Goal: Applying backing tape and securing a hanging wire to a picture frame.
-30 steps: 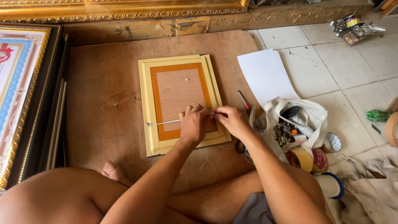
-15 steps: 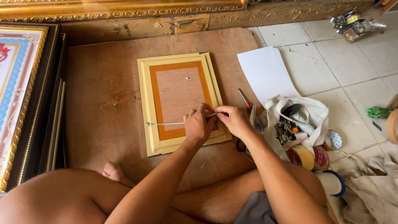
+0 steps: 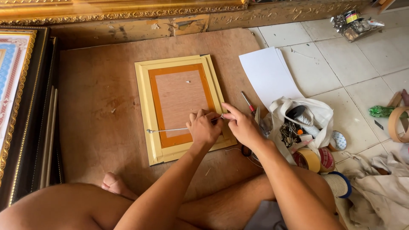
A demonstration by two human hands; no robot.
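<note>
Over the yellow frame [image 3: 181, 106], face-down on brown board [image 3: 98, 98]: our left hand [image 3: 204, 127] pinches the twisted wire [image 3: 168, 129] strung across its back; our right hand [image 3: 240, 125] pinches the wire's end at its right rail. Beyond its right rail, white paper [image 3: 268, 74].

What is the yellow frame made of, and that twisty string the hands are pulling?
The yellow frame looks like painted wood or plastic, smooth with mitred corners; hard to tell which. Its back panel seems plain brown board. The string looks like thin twisted metal wire, silvery and stiff.
</note>
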